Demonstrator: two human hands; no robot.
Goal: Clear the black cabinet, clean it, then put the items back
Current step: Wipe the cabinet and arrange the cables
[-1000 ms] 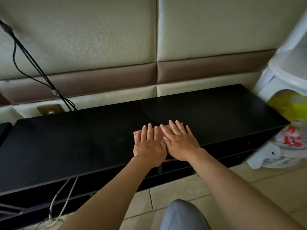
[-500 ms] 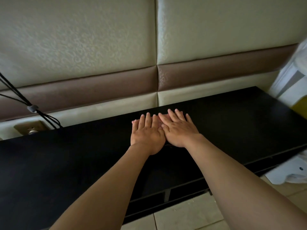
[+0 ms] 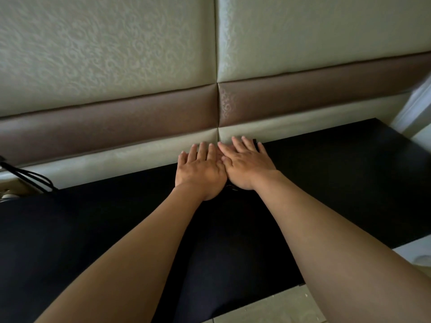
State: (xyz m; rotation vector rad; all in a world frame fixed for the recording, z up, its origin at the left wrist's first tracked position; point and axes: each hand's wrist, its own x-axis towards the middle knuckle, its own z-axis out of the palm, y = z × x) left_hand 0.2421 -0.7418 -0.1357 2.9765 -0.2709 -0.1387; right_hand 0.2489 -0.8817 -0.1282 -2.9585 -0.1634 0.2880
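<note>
Both hands have slid away from the front edge to the back of the black cabinet (image 3: 338,183), where the top meets the padded wall (image 3: 116,66). The left hand (image 3: 200,171) and right hand (image 3: 247,166) lie flat, palms down, side by side and touching, with the right index finger overlapping the left hand's edge. All fingers are stretched out straight and spread slightly, gripping nothing that shows. The pink cloth seen under them earlier is now hidden; whether it is still beneath the palms cannot be told. The fingertips reach the cream strip at the wall's foot. Both bare forearms stretch across the dark, bare top. At far left, black cables (image 3: 30,178) drop behind the cabinet. Pale floor tiles (image 3: 268,308) show at the bottom.
</note>
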